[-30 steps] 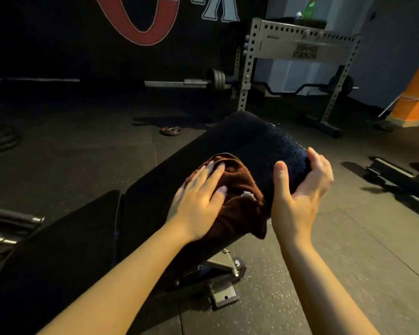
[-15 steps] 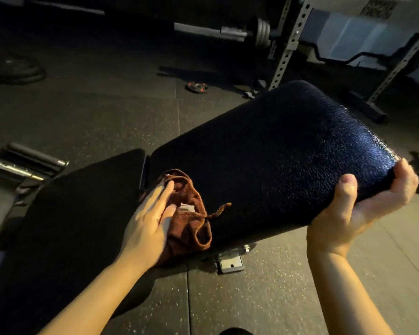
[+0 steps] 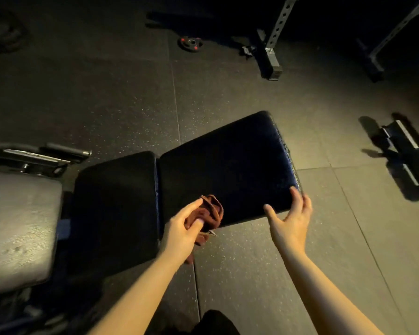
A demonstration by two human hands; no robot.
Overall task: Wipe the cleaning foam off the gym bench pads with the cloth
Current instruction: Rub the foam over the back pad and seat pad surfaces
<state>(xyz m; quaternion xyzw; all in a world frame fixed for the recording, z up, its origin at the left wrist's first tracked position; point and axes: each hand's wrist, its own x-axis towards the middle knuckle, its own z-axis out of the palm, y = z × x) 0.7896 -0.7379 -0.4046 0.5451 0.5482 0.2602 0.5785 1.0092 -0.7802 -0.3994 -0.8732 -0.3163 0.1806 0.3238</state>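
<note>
Cloth (image 3: pixel 209 215) first: that brown rag is bunched in your left hand (image 3: pixel 183 232), right at the near edge of the back pad (image 3: pixel 228 165), close to the gap where it meets the seat pad (image 3: pixel 114 206). Your fingers (image 3: pixel 191 206) are curled over it, thumb pinching underneath, and a loose tail of the rag dangles below your wrist toward the floor (image 3: pixel 264 274). Over on the right, your right hand (image 3: pixel 289 221) is spread wide, palm turned toward the pad's near right corner; its fingertips sit at the pad's edge with nothing grasped, though I can't tell whether they actually touch it. Both pads look dark and dull in this light, and I can't make out foam on either surface. To your left lies a second, grey pad (image 3: pixel 20 226), just beside the seat pad, with a metal bar and rollers (image 3: pixel 41 153) beyond it. On the right side of the floor, well apart from the bench, you've got a black-and-silver frame piece (image 3: pixel 406 155). Far ahead, a small weight plate (image 3: pixel 190 43) with red marks lies flat on the floor, and to its right stands the perforated upright of a rack (image 3: pixel 273 37). A dark stack of plates (image 3: pixel 3 32) sits at the far left corner.
</note>
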